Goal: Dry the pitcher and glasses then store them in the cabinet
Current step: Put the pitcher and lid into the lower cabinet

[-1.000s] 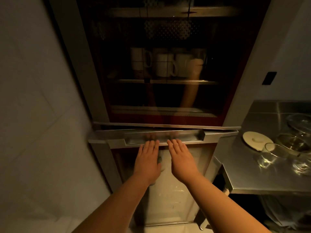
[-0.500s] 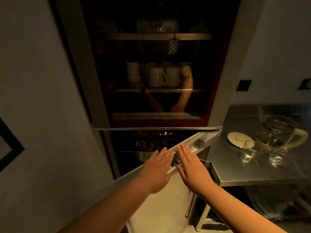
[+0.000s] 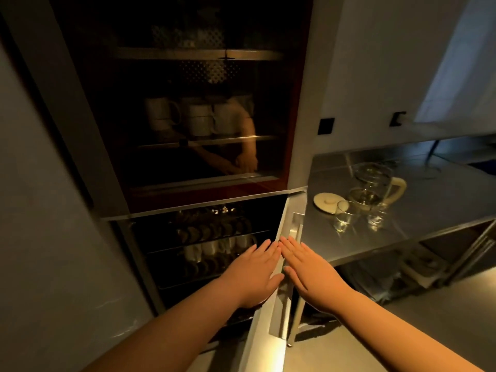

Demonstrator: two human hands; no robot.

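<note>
The lower cabinet door (image 3: 281, 312) stands swung wide open toward me. My left hand (image 3: 255, 272) and my right hand (image 3: 308, 269) lie flat with straight fingers on the door's edge, side by side, holding nothing. A glass pitcher (image 3: 373, 186) with a cream handle stands on the steel counter (image 3: 429, 218) at the right. Two clear glasses stand in front of it, the left glass (image 3: 343, 216) and the right glass (image 3: 377, 214). A cream lid (image 3: 326, 201) lies beside them.
Inside the open lower cabinet, wire racks (image 3: 209, 245) hold white cups and dishes. The upper compartment behind a dark glass door (image 3: 193, 116) holds white mugs. A grey wall (image 3: 53, 237) is close on the left. Shelving sits under the counter.
The lower door has swung from nearly shut to wide open, and both flat hands followed it to the right. The racks inside have come into sight.
</note>
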